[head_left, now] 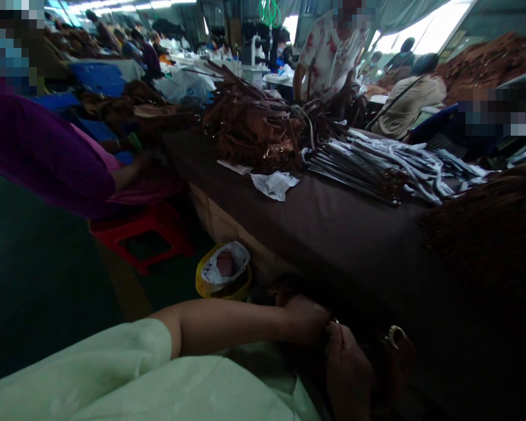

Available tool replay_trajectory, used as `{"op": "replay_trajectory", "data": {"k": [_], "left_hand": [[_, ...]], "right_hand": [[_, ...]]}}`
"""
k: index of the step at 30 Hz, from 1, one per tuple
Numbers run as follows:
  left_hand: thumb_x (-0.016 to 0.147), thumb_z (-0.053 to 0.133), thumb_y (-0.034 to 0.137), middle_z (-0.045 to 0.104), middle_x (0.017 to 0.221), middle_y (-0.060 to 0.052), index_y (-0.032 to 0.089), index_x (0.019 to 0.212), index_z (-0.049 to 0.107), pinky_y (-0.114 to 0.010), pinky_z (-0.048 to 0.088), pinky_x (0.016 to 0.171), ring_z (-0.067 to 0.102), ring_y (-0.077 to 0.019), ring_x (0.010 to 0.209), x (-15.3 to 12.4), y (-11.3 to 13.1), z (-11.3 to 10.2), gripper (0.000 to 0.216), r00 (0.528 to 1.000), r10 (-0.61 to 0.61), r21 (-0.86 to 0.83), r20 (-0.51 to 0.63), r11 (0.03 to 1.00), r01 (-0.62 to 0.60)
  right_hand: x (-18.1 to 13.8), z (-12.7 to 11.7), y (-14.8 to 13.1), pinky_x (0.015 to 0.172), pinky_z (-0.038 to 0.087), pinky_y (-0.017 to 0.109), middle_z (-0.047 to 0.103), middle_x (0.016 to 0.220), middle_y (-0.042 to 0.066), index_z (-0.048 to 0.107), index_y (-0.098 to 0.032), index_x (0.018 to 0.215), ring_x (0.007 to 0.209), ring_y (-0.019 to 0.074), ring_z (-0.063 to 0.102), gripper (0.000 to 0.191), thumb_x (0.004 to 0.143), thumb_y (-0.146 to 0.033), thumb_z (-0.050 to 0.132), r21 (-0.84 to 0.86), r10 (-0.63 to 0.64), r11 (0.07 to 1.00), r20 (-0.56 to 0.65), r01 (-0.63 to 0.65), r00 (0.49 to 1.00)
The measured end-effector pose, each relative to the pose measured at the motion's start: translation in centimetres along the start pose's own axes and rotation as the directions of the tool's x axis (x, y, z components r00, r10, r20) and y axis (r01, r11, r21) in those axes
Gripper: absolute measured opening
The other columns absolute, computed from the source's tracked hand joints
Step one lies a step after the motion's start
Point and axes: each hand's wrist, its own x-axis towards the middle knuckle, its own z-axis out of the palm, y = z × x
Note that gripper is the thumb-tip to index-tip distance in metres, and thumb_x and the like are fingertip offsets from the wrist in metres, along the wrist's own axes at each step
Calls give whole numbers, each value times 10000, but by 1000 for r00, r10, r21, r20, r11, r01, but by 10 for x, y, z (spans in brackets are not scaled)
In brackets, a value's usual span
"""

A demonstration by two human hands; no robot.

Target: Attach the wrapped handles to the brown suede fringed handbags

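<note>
Low at the table's near edge, in deep shadow, my two hands meet. My left hand (309, 318) is closed, its fingers mostly hidden, with brown fringed material showing beside its wrist. My right hand (348, 368) has thumb and fingers pressed together in a pinch against the left one. A tiny shiny metal bit (335, 320) glints between them; the rest of what they hold is too dark to make out. Just right of my right hand, a metal ring (395, 337) sits on a brown leather strap piece (404, 355).
The dark-covered table (333, 216) bears a pile of brown fringed bags (258, 117), white-wrapped straps (377, 164) and crumpled white paper (274, 184). Below stands a yellow bucket (201, 280). A co-worker in purple (48, 146) sits on a red stool (144, 228); others work behind.
</note>
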Motion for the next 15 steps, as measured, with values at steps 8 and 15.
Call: {"op": "replay_trajectory", "data": {"k": [8, 15], "left_hand": [[748, 573, 514, 658, 814, 16, 221, 876, 596, -211, 321, 483, 616, -148, 704, -15, -15, -21, 320, 995, 72, -171, -70, 982, -83], [692, 630, 435, 607, 805, 55, 219, 898, 565, -192, 301, 493, 547, -106, 673, -13, -19, -26, 306, 996, 61, -281, -61, 957, -76]], "right_hand": [[5, -19, 14, 446, 368, 235, 519, 525, -31, 657, -164, 904, 475, 125, 463, 562, 726, -690, 569, 281, 182, 931, 200, -234, 963], [22, -26, 20, 916, 452, 392, 657, 1161, 67, 595, -219, 1208, 1096, 290, 574, 646, 709, -629, 593, 37, -69, 997, 87, 66, 994]]}}
